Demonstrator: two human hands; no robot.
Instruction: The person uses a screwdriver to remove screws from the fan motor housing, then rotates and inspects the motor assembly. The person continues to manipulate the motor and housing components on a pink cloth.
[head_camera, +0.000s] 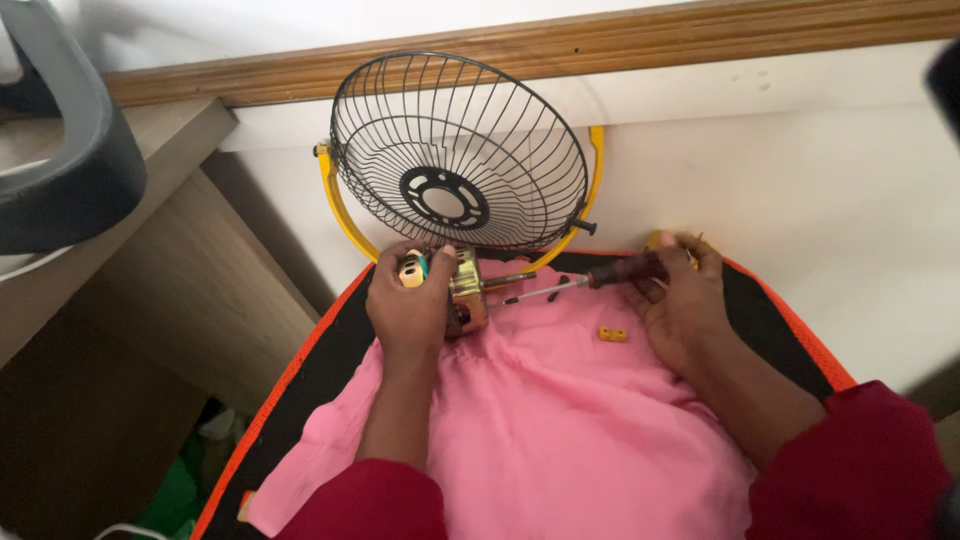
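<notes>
Head view, places given from the pink cloth:

- Pink cloth (560, 400): spread over a black mat with orange edging (300, 375), which lies on the white worktop (830, 190).
- Fan motor (465, 290): brass-coloured metal body, at the cloth's far-left edge, shaft pointing right.
- Left hand (410, 305): fingers closed around the fan motor, holding it just above the cloth.
- Screwdriver (600, 277): dark handle, thin metal shank, lying across the cloth's far edge with its tip close to the motor; whether it touches cannot be told.
- Right hand (685, 300): fingers wrapped round the screwdriver handle at the cloth's far-right edge.
- Small yellow block (613, 334): rectangular with two holes, lying on the cloth just beside the right hand.
- Wire fan guard (460, 150): black, bowl-shaped, open side up and empty, with a black hub ring at its centre; stands beyond the cloth in a yellow curved bracket (335, 200).
- Wooden rail (560, 45): runs along the wall, well beyond the cloth.
- Dark grey curved object (70, 150): far left of the cloth, on a wooden unit.
- No labels or packages can be made out.
</notes>
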